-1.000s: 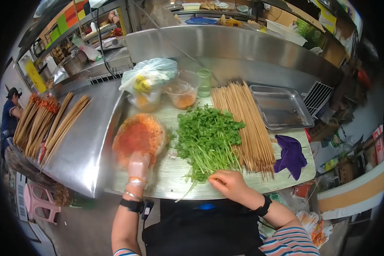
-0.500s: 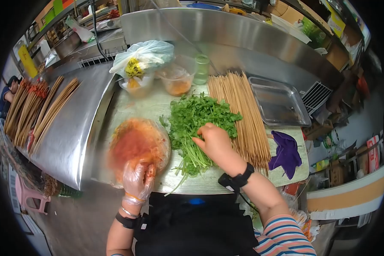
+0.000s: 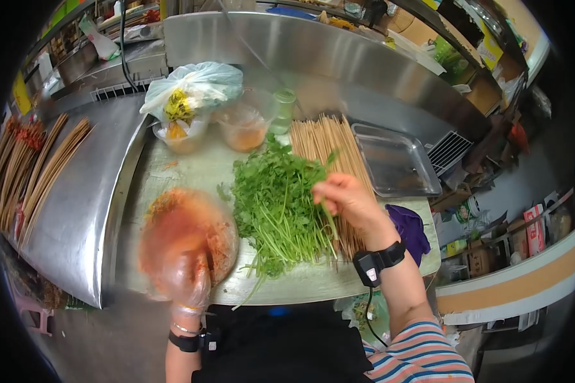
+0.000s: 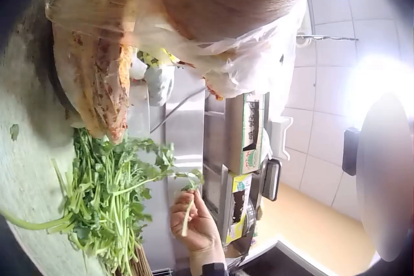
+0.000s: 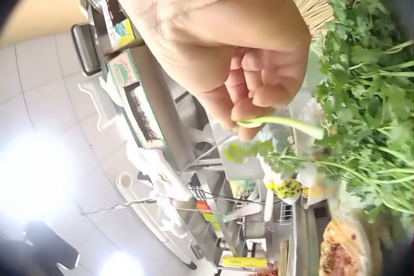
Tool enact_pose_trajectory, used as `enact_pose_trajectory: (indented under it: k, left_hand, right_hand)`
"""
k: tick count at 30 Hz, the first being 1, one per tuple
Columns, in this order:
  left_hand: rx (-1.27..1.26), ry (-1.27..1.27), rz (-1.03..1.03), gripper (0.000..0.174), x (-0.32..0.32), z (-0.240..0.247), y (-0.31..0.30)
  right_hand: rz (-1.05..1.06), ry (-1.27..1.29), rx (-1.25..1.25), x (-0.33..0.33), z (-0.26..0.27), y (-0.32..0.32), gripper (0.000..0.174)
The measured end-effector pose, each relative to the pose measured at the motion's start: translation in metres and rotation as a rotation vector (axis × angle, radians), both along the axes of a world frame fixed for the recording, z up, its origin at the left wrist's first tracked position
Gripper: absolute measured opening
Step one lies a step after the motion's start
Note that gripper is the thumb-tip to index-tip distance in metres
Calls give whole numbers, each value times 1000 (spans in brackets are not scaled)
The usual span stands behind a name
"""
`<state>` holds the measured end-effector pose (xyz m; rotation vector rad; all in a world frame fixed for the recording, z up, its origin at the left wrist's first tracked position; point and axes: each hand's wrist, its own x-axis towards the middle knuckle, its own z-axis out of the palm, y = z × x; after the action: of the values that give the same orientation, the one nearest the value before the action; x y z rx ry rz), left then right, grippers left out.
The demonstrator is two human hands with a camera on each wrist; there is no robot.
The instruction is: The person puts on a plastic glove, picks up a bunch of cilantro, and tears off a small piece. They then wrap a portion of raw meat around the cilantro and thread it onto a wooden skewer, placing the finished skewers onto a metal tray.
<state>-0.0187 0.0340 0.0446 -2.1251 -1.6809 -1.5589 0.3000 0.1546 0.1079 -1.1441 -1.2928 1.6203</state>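
My right hand (image 3: 348,198) pinches a cilantro sprig (image 5: 284,122) between thumb and fingers, just right of the cilantro pile (image 3: 278,217). The pale stem sticks out of the grip in the right wrist view, with leaves (image 4: 189,176) on the far side in the left wrist view. My left hand (image 3: 186,271), in a clear plastic glove smeared with sauce, is at the near side of a plastic-lined bowl (image 3: 227,226) of red-orange mixture. Motion blurs that hand, and I cannot tell whether its fingers hold anything.
Bamboo skewers (image 3: 319,135) lie beside the cilantro, with a metal tray (image 3: 396,159) and purple cloth (image 3: 410,231) to their right. Plastic tubs (image 3: 246,124), a tied bag (image 3: 201,83) and a green glass (image 3: 283,108) stand behind. Loaded skewers (image 3: 19,153) rest on the steel counter (image 3: 89,191).
My right hand has gone from the table's front edge over the cilantro, then rightward with a sprig now pinched in it. The left hand stays at the bowl, and the head view has shifted.
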Motion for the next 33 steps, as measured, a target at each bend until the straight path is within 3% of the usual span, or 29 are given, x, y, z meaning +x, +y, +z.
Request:
enact_pose_trajectory:
  k: [1, 3, 10, 14, 15, 18, 22, 23, 27, 30, 31, 33]
  left_hand:
    - [-24, 30, -8, 24, -1, -4, -2]
    - [6, 63, -43, 26, 0, -1, -3]
    - [-13, -16, -51, 28, 1, -2, -2]
    - [-21, -12, -45, 25, 1, -2, -2]
    - [-24, -12, -45, 24, 2, -1, -2]
    - [-28, 1, -35, 23, 3, -1, -2]
    - [-16, 18, -49, 23, 0, -2, -3]
    - [-22, 6, -42, 23, 0, -2, -4]
    - [-45, -10, -55, 23, 2, 6, -5]
    - [-32, 8, -51, 24, 1, 3, -5]
    - [-26, 19, -42, 24, 0, 1, -6]
    - [-31, 13, -48, 25, 1, 0, -7]
  right_hand:
    - [42, -295, 36, -2, -21, 2, 13]
    - [2, -305, 6, 1, -39, 0, 14]
    - [-58, -263, 50, -31, -28, 13, 16]
    - [-92, -514, 11, -55, -35, 38, 30]
    - [-122, -681, 82, -60, -30, 39, 39]
    - [-145, -842, 276, -61, -47, 50, 44]
    - [-160, -429, 227, -47, -54, 52, 25]
    - [-177, -375, 114, -41, -46, 48, 15]
    - [-149, -241, 145, -24, -13, 38, 13]
    - [-8, -36, 82, -20, 29, 15, 14]
    - [51, -37, 33, -17, 23, 14, 14]
    - [85, -358, 43, -12, -15, 17, 13]
